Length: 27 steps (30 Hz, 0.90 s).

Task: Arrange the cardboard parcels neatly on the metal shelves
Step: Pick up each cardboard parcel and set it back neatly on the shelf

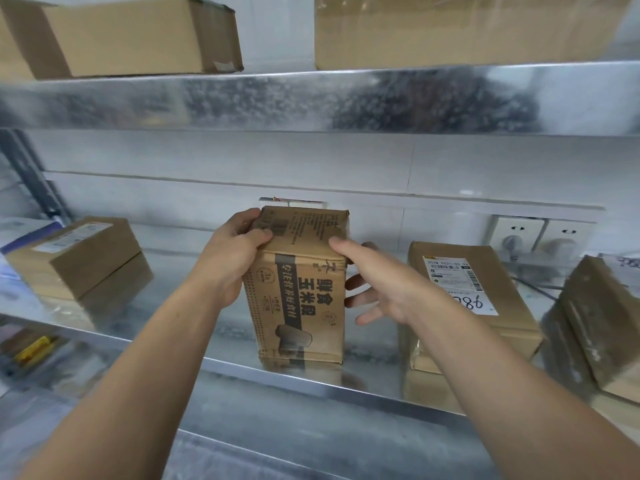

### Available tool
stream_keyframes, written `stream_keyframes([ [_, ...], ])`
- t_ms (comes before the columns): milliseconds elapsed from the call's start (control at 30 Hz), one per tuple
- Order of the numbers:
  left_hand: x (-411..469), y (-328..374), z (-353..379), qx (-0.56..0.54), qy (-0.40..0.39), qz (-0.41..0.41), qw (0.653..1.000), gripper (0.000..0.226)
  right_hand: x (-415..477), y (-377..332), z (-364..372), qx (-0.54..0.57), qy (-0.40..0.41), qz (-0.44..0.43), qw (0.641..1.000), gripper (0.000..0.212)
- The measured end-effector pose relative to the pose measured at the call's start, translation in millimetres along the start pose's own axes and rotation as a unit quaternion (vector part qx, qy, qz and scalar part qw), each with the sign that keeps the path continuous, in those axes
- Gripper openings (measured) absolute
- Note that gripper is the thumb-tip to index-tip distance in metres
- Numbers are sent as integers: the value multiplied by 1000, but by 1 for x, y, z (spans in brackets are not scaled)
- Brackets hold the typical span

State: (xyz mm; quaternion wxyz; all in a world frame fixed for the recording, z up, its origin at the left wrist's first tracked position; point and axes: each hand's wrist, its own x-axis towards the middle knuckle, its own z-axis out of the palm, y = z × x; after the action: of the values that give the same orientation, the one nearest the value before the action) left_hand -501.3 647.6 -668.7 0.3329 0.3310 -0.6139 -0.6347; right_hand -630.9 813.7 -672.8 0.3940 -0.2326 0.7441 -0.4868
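My tall printed brown cardboard parcel (301, 306) stands upright near the front edge of the shiny metal middle shelf (214, 327). Its flaps are closed, so I cannot see what is inside. My left hand (230, 258) grips its top left corner, fingers curled over the top and thumb on the front face. My right hand (384, 285) lies against the top right corner, with the thumb along the front edge and the fingers straight and spread down the right side.

This shelf carries four parcels. Besides mine there is a plain brown labelled box (79, 261) well apart to the left, a flat brown parcel with a white shipping label (485, 306) just beside my right hand, and a brown box at the far right (595, 327). Bare metal lies open left of my parcel — the gap on the right is narrow.

The metal upper shelf (311, 102) holds two large plain boxes — one on the left (131, 36), one on the right (460, 32). Two white wall sockets (516, 237) sit behind.
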Motion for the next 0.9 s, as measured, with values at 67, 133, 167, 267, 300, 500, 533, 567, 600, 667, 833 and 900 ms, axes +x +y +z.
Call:
stream_keyframes([
  [67,-1,1,-3,-24,9,-5,1000,36,2,9,-3,49,10,6,999,59],
  [133,0,0,-10,-67,23,-16,997,30,8,25,1,103,56,21,993,58],
  [167,1,0,-15,-86,33,-23,996,29,11,34,5,114,77,31,990,56],
  [267,2,0,-28,-130,49,-37,990,29,22,62,18,145,81,76,983,48],
  [300,2,-2,-33,-147,51,-46,987,29,25,68,23,166,64,87,980,43],
  [500,1,-27,-47,-161,53,-67,983,33,18,61,20,287,87,17,954,37],
  [533,0,-33,-45,-90,70,-58,992,33,16,57,16,282,108,-3,953,34],
  [567,0,-40,-44,-22,91,-46,995,31,14,56,12,271,129,-21,954,30],
  [600,1,-45,-42,35,103,-30,994,28,13,53,7,252,148,-35,956,25],
  [667,1,-48,-36,51,74,-56,994,31,14,51,-1,182,185,-51,964,23],
  [833,8,-48,-28,93,-60,-152,982,58,21,53,-12,61,187,-24,980,43],
  [900,10,-50,-22,153,-64,-128,978,36,27,57,-16,62,173,-11,983,41],
])
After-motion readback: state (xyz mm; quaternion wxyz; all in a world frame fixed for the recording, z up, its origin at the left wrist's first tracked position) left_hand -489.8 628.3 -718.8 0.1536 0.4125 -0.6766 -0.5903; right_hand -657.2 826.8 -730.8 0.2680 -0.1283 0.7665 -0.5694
